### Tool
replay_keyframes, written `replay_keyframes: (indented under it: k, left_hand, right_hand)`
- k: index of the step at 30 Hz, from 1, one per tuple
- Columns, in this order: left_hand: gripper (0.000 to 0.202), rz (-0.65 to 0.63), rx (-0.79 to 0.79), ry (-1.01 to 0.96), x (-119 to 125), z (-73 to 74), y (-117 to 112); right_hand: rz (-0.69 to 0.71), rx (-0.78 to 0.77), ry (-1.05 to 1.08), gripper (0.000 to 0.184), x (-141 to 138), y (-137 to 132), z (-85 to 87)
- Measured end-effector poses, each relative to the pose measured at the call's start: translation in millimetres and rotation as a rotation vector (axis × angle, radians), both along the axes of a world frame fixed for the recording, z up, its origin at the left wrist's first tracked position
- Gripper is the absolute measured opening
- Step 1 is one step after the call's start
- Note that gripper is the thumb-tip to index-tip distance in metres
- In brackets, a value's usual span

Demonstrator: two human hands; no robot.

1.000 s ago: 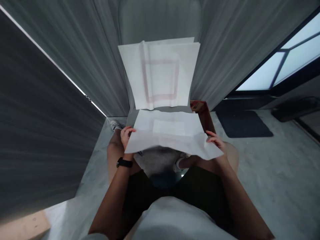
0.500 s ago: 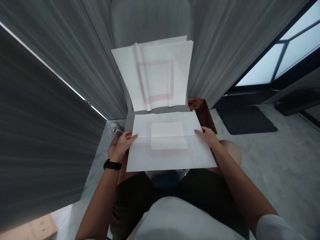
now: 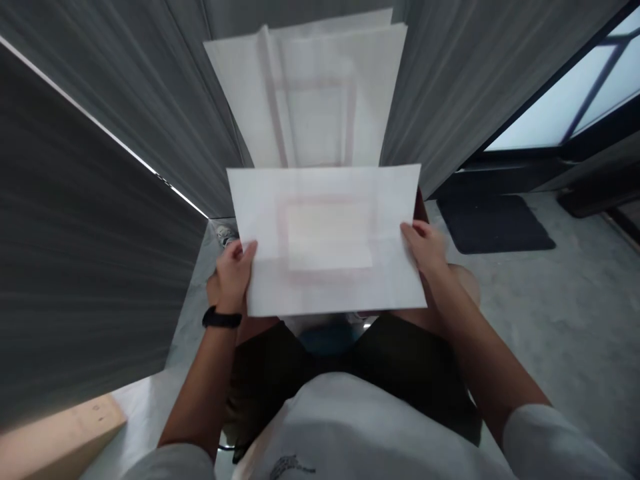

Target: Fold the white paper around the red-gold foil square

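Note:
A large white sheet of paper [image 3: 260, 200] spans the space above my lap, raised and tilted toward me. Its left edge is pinched by my left hand [image 3: 233, 272], thumb on top. My right hand [image 3: 426, 248] grips the opposite edge the same way. On the sheet's middle lies a smaller cream rectangle [image 3: 330, 237], framed by a faint pink band; whether it is loose or stuck down I cannot tell. Beyond stand larger white sheets [image 3: 320, 107] with a creased left part and another pinkish frame showing, their lower edge hidden by the held sheet.
Grey curtains [image 3: 125, 87] hang on both sides. A dark mat [image 3: 495, 223] lies on the floor [image 3: 545, 333] at right, near a window [image 3: 545, 93]. At the lower left is a wooden block [image 3: 65, 433].
Both hands have lifted the held sheet and tilted its far edge up; it now covers the bottom of the sheets behind. My view has also shifted slightly.

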State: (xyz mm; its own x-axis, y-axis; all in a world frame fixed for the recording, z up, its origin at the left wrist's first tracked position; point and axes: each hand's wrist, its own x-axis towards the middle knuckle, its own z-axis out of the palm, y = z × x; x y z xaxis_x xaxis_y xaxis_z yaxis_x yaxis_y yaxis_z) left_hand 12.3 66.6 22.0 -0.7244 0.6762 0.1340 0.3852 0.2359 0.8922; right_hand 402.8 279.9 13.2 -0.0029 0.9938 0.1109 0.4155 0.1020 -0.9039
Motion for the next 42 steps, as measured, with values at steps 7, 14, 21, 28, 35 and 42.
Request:
replay_keyframes:
  k: [7, 14, 21, 28, 35, 42]
  left_hand:
    - [0.018, 0.01, -0.036, 0.072, -64, -18.7, 85]
    - [0.05, 0.097, -0.178, 0.432, -49, -17.8, 55]
    - [0.039, -0.599, 0.11, 0.656, 91, -15.6, 31]
    - [0.066, -0.998, -0.05, 0.862, 154, -39.3, 65]
    - [0.052, -1.057, -0.056, 0.924, 133, -43.5, 55]
    - [0.056, -1.03, -0.06, 0.915, 135, -46.8, 53]
  right_hand:
    - [0.094, -0.028, -0.246, 0.029, -59, 65, -20.5]
    - [0.351, 0.372, -0.675, 0.039, -9, 40, -21.7]
    - [0.821, 0.559, -0.759, 0.081, 29, -27, -38.5]
    - [0.829, 0.547, -0.786, 0.073, 31, -40, -47.3]
    - [0.816, 0.516, -0.355, 0.039, 10, -42, -14.2]
    - [0.846, 0.261, -0.176, 0.051, -89, 24, 19.4]
